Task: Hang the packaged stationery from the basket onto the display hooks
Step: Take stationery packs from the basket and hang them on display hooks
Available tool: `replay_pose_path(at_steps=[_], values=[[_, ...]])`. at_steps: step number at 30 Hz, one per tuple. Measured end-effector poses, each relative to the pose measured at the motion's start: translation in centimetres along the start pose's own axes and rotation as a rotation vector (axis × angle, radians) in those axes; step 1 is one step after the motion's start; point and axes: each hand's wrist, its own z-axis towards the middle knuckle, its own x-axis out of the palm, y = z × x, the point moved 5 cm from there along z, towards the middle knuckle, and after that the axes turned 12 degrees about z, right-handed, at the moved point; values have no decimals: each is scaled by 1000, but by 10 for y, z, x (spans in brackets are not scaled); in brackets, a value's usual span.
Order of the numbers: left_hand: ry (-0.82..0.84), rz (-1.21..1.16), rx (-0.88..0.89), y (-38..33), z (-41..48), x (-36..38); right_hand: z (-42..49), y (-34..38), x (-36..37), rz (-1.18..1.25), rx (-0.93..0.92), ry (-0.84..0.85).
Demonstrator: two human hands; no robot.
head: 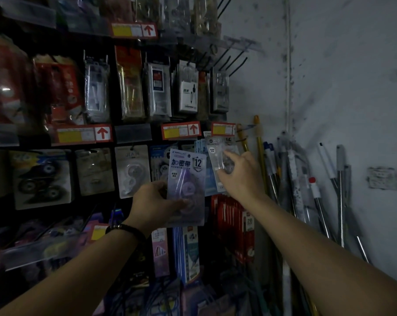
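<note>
My left hand [155, 205] grips a purple tape packet [186, 179] marked "12" by its lower edge and holds it upright in front of the rack. My right hand [239, 173] pinches a matching clear-blister packet [218, 156] at the front of a row of the same packets hanging at the rack's right end. That row's hook is hidden behind the cards. No basket is in view.
The dark display rack [133, 133] is full of hanging stationery packs with red arrow price tags [181, 130]. Bare hooks [233, 62] stick out at the upper right. Red pencil boxes [234, 226] hang below my right hand. Metal poles [318, 197] lean against the grey wall.
</note>
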Motion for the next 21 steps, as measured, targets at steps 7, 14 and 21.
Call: replay_pose_path(at_steps=[7,14,21], values=[[11,-5,2,6,-2,3,-11,-14,-1,-4,-6,15],[46,-51,1,2,-4,0,-7,-3,0,-5,5,-23],[36,-68,19,-3,-2,-2,-3,-1,10,-21,59,105]])
